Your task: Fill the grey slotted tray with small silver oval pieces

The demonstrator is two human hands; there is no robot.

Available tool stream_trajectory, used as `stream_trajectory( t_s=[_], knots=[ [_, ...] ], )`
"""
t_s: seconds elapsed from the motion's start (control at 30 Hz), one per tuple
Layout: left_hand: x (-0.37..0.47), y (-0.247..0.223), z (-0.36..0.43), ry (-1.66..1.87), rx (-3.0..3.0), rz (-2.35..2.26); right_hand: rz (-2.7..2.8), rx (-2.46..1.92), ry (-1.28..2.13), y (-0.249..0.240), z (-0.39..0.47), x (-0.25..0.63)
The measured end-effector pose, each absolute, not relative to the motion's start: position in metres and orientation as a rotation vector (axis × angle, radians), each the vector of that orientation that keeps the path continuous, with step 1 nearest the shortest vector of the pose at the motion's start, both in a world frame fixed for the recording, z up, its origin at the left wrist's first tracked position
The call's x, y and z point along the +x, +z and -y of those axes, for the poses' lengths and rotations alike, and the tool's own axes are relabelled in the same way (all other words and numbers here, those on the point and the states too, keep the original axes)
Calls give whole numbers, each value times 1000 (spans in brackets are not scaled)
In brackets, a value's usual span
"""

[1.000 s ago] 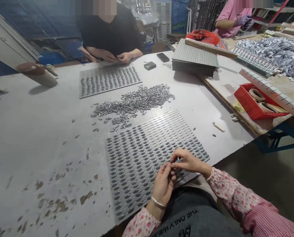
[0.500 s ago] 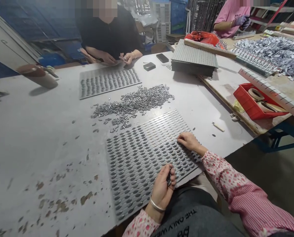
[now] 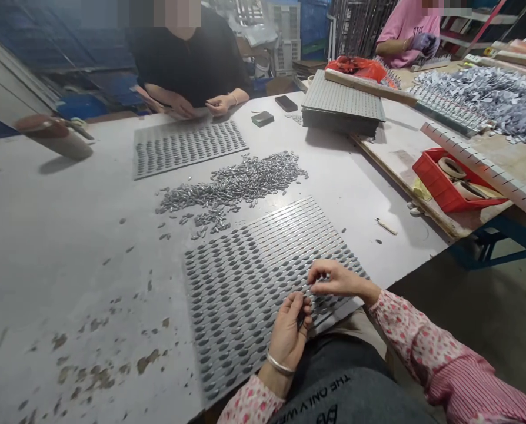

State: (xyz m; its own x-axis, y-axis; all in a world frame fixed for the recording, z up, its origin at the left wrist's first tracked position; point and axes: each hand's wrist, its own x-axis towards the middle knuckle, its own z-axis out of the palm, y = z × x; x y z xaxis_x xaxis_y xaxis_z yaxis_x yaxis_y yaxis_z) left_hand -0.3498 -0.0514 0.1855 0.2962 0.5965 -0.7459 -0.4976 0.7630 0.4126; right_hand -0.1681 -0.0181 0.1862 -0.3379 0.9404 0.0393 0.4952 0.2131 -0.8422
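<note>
Biggest risk imo: left hand point(image 3: 288, 333) and right hand point(image 3: 337, 279) hang low over the board point(image 3: 292, 237), so a stray knuckle could nudge the oval pieces point(image 3: 227, 294) sitting on it. Left's curled round dark bits point(image 3: 301, 317); right's half curled, can't tell if it's loaded. Versus half a second ago, right's nearer the board's front edge.

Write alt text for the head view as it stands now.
A person's left hand holds small dark pieces, the right hand close beside it, over a board partly covered with dark ovals. Beyond it, a heap of shiny grey pieces lies on a white table, with a person in black at the far side.
</note>
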Motion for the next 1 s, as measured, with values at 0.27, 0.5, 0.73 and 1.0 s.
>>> stream_trajectory(
  t_s=[0.27,0.5,0.73,1.0],
  knots=[
    [-351,177,50,708,119,-961,1811,-1250,916,183,51,-202],
    [-356,191,48,634,98,-1000,1700,-1606,656,170,21,-168],
    [-360,196,49,575,80,-957,1640,-2076,445,140,-2,-137],
    [-361,198,51,594,114,-951,1688,-2104,423,140,2,-139]
  ],
)
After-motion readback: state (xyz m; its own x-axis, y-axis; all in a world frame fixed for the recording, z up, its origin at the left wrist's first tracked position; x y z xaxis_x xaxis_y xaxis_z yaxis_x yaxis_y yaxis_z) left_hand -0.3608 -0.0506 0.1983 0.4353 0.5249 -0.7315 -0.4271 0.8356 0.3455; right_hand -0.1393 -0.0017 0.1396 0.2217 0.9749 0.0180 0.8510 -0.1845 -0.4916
